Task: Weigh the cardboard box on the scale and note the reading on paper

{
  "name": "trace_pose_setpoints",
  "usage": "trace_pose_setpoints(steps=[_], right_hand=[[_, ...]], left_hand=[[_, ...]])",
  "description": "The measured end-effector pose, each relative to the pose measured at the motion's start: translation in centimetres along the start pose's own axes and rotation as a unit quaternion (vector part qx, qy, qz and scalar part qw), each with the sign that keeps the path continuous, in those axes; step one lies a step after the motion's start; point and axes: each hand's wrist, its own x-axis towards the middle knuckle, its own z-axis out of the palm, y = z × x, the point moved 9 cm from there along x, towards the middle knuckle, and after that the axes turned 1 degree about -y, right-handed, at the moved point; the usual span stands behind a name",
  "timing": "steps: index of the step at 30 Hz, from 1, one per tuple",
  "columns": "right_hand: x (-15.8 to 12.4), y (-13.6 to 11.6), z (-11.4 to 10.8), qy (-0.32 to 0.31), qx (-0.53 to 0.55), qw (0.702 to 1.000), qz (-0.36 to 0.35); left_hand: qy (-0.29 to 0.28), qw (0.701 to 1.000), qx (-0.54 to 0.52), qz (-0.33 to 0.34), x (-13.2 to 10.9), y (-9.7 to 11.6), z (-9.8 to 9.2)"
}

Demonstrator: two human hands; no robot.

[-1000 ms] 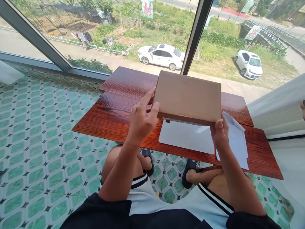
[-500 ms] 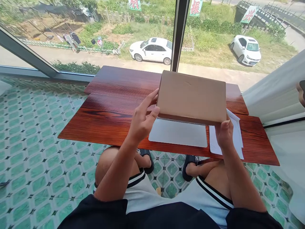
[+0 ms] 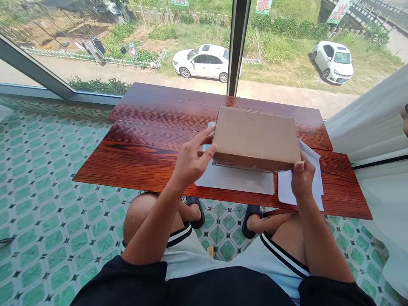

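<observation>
A flat brown cardboard box (image 3: pixel 255 136) is held just above a low red-brown wooden table (image 3: pixel 153 140). My left hand (image 3: pixel 191 163) grips its near left corner with thumb and fingers. My right hand (image 3: pixel 301 180) holds its near right corner. Under the box lies a flat white-grey slab (image 3: pixel 236 179), like a closed laptop or pad. A white paper sheet (image 3: pixel 288 189) lies to its right, partly under my right hand.
The table stands against a big window with a dark upright frame (image 3: pixel 237 42). A white curtain (image 3: pixel 372 123) hangs at the right. The floor has green patterned tiles (image 3: pixel 47 191). My knees and black sandals show under the table's near edge.
The box has come down and tilted flatter, closer to the white slab on the table. Both hands stay on its near corners.
</observation>
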Motion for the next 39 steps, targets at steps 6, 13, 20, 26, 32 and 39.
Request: trace_pose_setpoints(steps=[6,13,20,26,32,39], right_hand=[[-0.2,-0.6,0.2,-0.003,0.001,1.000,-0.023],[-0.2,-0.8,0.5,0.003,-0.002,0.999,-0.032],[-0.1,-1.3,0.7,0.002,-0.003,0.999,-0.034],[-0.1,-1.6,0.8,-0.001,-0.007,1.000,-0.027],[-0.4,-1.3,0.5,-0.001,-0.004,1.000,-0.016],[-0.7,-0.3,0.1,0.006,-0.025,1.000,0.018]], left_hand=[[0.004,1.000,0.002,0.001,-0.2,-0.9,-0.3],[0.007,1.000,-0.001,-0.005,-0.3,-1.4,-0.3],[0.004,1.000,0.006,-0.014,-0.3,-1.8,-0.3],[0.009,1.000,0.003,-0.015,-0.5,-2.0,-0.5],[0.002,1.000,0.009,-0.019,-0.7,-2.2,-0.4],[0.002,1.000,0.008,-0.017,-0.9,-2.3,-0.4]])
